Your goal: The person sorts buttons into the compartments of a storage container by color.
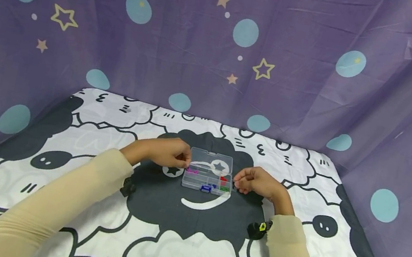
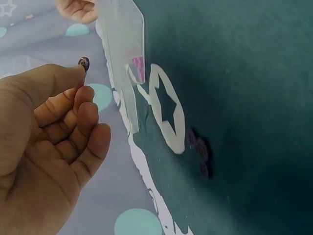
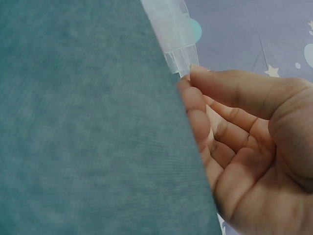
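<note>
A clear plastic compartment box (image 1: 194,185) lies on the patterned cloth with its lid (image 1: 201,154) raised at the back. Small pink pieces (image 1: 192,170), red pieces (image 1: 223,181), blue pieces (image 1: 212,186) and green pieces (image 1: 224,188) sit in separate compartments. At the box's left side, my left hand (image 1: 170,152) pinches a small dark button (image 2: 84,63) between thumb and forefinger. My right hand (image 1: 258,181) is beside the box's right edge, thumb and forefinger tips (image 3: 198,73) brought together; I cannot tell whether anything is between them.
Several dark buttons (image 2: 201,149) lie on the dark part of the cloth, close to a printed star. A white cloth (image 1: 151,252) with black cartoon drawings covers the surface. Purple curtains (image 1: 186,51) with stars and dots stand behind and at both sides.
</note>
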`<state>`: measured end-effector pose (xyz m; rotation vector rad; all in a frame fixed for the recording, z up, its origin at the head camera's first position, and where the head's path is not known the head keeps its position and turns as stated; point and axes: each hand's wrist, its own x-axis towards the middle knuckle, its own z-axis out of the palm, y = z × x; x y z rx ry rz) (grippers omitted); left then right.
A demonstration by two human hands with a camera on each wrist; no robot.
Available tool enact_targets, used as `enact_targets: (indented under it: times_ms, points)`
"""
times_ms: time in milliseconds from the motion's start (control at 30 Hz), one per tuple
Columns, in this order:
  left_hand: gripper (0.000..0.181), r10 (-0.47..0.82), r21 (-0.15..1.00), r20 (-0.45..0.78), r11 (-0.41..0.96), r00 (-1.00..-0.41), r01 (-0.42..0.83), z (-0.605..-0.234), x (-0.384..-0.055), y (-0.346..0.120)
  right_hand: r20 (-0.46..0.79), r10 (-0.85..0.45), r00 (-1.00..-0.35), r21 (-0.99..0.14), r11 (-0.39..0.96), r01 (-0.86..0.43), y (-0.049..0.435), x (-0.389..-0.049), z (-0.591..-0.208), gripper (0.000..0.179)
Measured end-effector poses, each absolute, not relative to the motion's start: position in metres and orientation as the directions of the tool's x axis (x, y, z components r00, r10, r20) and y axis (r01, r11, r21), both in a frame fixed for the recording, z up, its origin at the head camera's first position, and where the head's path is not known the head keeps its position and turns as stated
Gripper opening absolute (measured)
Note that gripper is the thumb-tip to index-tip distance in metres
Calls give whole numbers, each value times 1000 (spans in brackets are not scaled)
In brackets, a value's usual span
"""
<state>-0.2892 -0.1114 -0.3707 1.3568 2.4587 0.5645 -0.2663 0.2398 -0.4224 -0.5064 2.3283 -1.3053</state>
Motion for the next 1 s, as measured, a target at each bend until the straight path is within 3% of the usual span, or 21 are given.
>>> enact_targets:
  times_ms: [467, 1000]
  points:
    - [16, 881, 464, -47, 437, -471, 771, -381, -288, -95, -189, -500, -845, -860, 500, -103, 241, -266, -422, 18]
    - [14, 869, 472, -39, 451, -494, 757, -382, -286, -93, -194, -503, -842, -857, 504, -104, 240, -266, -421, 17]
